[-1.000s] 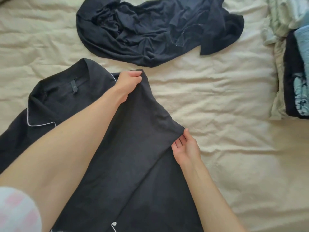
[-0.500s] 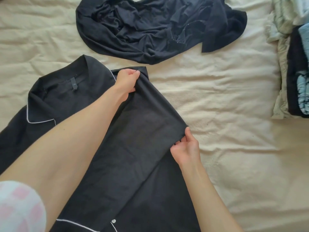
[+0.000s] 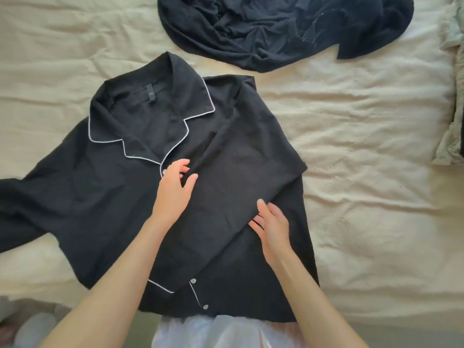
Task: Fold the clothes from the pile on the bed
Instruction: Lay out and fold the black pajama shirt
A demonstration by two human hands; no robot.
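Black pyjama shirt [image 3: 105, 197] lies face up on the bed [image 3: 364, 146], collar toward the far side, white piping along the collar and front edge. I see its right sleeve [image 3: 241, 167] folded inward across the chest, running on a diagonal from the shoulder down toward the hem, where a piped cuff [image 3: 160, 287] sits beside two pale buttons [image 3: 193, 280]. The other sleeve is spread out to the left, reaching the picture's edge.

Left hand [image 3: 173, 194]: over the middle of the shirt at the inner edge of the folded sleeve, fingers relaxed and slightly bent, thumb apart. Grip open, holding nothing; I cannot tell whether the fingertips touch the cloth.

Right hand [image 3: 272, 222]: at the lower outer edge of the folded sleeve, fingers straight and loosely spread, palm turned inward. Grip open too, nothing pinched; fingertips seem to lie on or just over the fabric.

Beyond the shirt, well apart, a crumpled dark garment [image 3: 276, 28] lies unfolded on the sheet. At the right edge, a strip of pale green cloth [image 3: 449, 116], mostly cut off. The sheet is cream and creased.
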